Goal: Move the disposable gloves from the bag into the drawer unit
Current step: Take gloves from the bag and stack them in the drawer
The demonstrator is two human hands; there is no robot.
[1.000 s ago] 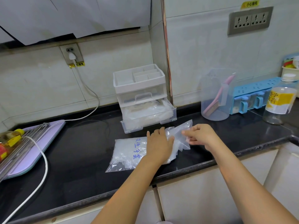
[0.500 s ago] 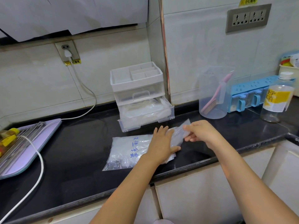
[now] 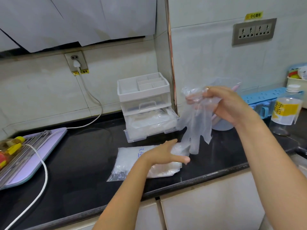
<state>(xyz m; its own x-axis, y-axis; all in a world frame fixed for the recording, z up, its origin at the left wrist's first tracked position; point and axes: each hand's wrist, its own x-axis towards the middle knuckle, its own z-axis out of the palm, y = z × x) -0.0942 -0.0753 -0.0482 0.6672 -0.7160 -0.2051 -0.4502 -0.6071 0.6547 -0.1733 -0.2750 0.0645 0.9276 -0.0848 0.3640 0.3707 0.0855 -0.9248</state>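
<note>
Right grip (image 3: 227, 105) clamped on gloves (image 3: 196, 123); left grip (image 3: 163, 154), fingers straight, pins bag (image 3: 126, 161). Best gather dangling ends, then lay flat in pulled-out drawer (image 3: 149, 128).

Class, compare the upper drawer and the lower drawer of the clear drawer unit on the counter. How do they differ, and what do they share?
The upper drawer is pushed in; the lower drawer is pulled out. The upper drawer looks almost empty; the lower drawer holds a heap of clear gloves. Both are see-through plastic in the same white-topped unit.
</note>
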